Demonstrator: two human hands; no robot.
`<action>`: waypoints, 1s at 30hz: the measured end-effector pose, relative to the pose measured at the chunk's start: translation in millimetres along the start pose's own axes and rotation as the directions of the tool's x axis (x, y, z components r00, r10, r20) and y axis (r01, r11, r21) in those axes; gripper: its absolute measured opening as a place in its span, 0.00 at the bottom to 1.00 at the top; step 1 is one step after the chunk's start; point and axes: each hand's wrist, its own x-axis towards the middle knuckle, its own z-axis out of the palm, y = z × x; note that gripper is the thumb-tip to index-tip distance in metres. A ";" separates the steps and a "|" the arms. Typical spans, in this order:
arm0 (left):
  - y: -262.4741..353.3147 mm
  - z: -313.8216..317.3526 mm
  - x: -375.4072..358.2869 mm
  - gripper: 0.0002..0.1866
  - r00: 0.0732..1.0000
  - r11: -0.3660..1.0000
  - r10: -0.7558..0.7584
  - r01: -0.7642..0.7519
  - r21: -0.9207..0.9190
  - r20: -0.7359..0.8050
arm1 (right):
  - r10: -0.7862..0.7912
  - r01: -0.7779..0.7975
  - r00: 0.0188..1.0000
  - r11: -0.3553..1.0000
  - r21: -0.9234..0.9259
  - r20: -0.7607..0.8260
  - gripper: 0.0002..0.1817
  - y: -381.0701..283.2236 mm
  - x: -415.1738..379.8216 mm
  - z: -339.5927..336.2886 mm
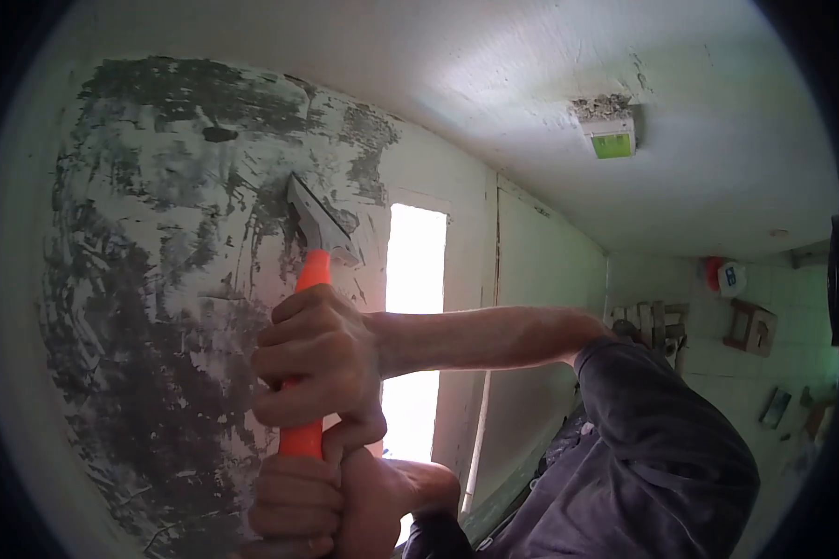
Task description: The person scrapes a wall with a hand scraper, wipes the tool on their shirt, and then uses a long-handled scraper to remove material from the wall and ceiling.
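A scraper with an orange handle point(314, 270) and a wide grey metal head is held up with its blade edge at the patchy grey-and-white wall point(158, 307). My right hand point(317, 359) wraps round the upper part of the handle, close below the head. Just beneath it, my left hand point(298, 503) grips the lower end of the handle. Both hands are closed, and they touch or nearly touch. The wall shows dark grey areas with ragged remains of white coating around the blade.
Right of the hands is a bright, narrow window opening point(415, 252). A small white box with a green face point(613, 144) sits on the pale surface above. At the far right are a wooden stool point(750, 328) and a red-and-white container point(729, 278).
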 end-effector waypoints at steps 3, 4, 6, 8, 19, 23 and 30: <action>-6.9 -7.1 -2.5 0.18 1.000 1.000 0.008 -0.008 0.027 -0.015 | 0.013 -0.012 1.000 1.000 0.028 -0.010 0.31 1.2 -0.6 4.0; -10.1 -9.1 -3.7 0.18 0.999 0.999 0.001 0.000 0.034 -0.033 | 0.014 -0.014 1.000 0.999 0.030 -0.011 0.31 0.5 -1.0 4.5; -10.2 -15.6 -2.9 0.18 0.999 0.998 -0.001 0.003 0.055 -0.036 | 0.013 -0.013 1.000 1.000 0.013 0.026 0.31 -6.2 -0.9 2.1; -15.0 -19.7 -2.1 0.18 1.000 0.998 -0.009 0.011 0.066 -0.029 | -0.002 0.002 0.998 1.000 0.004 0.069 0.30 6.0 -4.7 0.9; -21.6 -20.6 -3.1 0.19 0.999 1.000 -0.020 0.020 0.022 -0.028 | -0.046 0.046 0.997 0.999 -0.009 0.057 0.24 11.5 -4.1 -5.6; -38.0 -16.0 1.5 0.19 0.982 0.999 -0.036 0.034 -0.015 -0.184 | -0.073 0.074 0.995 0.997 0.013 -0.062 0.33 10.5 1.5 11.3; -14.1 -10.9 -9.8 0.19 0.964 0.999 -0.046 0.047 -0.004 -0.261 | 0.064 -0.044 0.961 0.996 -0.080 0.267 0.25 19.4 -11.4 -9.4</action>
